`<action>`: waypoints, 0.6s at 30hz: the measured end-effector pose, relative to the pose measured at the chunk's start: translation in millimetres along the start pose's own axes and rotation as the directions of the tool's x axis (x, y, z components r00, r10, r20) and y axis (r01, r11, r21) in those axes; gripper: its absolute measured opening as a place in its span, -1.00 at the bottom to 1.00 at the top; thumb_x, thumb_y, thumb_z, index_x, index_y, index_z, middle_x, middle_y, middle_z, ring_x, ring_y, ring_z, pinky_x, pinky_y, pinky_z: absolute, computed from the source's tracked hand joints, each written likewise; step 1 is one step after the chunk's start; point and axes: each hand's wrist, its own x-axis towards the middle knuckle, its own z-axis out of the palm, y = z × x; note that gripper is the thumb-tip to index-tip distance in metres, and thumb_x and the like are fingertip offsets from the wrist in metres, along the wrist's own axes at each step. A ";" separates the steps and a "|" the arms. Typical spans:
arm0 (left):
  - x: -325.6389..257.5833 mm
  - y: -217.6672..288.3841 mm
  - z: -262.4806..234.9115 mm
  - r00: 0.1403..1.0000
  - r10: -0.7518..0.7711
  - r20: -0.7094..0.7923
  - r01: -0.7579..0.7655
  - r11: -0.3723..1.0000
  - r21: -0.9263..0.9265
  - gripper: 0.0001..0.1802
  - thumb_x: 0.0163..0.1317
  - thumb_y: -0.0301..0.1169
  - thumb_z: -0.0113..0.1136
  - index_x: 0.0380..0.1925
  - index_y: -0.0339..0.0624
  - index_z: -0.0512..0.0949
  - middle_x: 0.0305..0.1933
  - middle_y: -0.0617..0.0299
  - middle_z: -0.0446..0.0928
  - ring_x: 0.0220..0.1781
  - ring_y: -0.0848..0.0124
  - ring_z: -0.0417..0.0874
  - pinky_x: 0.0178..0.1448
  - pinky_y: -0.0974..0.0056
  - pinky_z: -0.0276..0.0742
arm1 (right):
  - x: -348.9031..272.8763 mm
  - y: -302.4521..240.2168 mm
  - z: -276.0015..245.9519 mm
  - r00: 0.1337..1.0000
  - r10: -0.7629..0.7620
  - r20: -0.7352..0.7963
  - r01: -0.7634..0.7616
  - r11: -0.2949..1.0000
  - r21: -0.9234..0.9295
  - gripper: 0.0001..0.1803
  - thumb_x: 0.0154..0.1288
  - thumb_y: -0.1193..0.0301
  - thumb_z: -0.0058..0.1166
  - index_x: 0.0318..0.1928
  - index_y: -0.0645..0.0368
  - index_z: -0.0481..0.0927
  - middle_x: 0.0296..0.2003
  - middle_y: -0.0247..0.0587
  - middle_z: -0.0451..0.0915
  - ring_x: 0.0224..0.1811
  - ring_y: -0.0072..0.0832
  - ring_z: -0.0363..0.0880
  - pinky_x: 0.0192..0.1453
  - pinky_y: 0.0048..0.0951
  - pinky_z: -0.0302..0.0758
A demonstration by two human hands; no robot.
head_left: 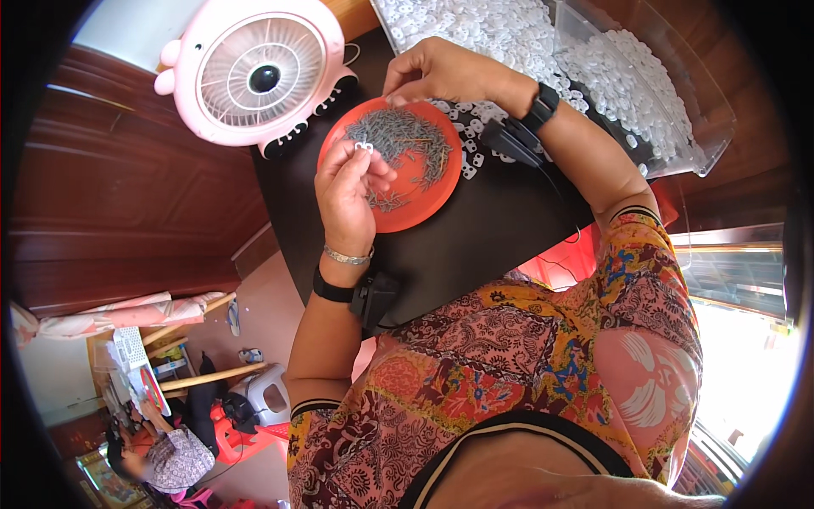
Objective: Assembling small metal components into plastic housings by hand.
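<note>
My left hand (349,188) is over the near left side of a round orange-red plate (409,219). Its thumb and forefinger pinch a small white plastic piece with holes (364,146). On the plate lies a heap of thin grey metal pins (407,136). Beyond the plate's far rim, my right hand (437,75) has its thumb and fingertips drawn together. Anything between those fingertips is too small to make out. Loose white plastic pieces (471,127) lie right of the plate, below my right wrist.
A pink fan (193,93) stands at the far left of the black tabletop (475,246). Clear plastic bins (712,157) heaped with white pieces fill the far right. Both my wrists wear black straps with devices. At lower left, another person (180,458) is near a red stool.
</note>
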 end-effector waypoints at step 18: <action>4.3 -1.8 -3.7 0.983 0.186 -0.005 -0.184 0.968 -0.169 -0.80 0.33 -0.39 -0.07 -0.38 -0.27 0.47 -0.35 0.09 0.59 -0.36 0.35 0.62 -0.26 0.36 0.49 | -6.5 -38.2 32.4 0.993 -0.109 0.048 0.058 0.796 0.603 -0.80 0.18 0.54 0.20 -0.15 0.27 0.65 -0.35 -0.36 0.65 -0.31 -0.66 0.54 -0.19 -0.61 0.48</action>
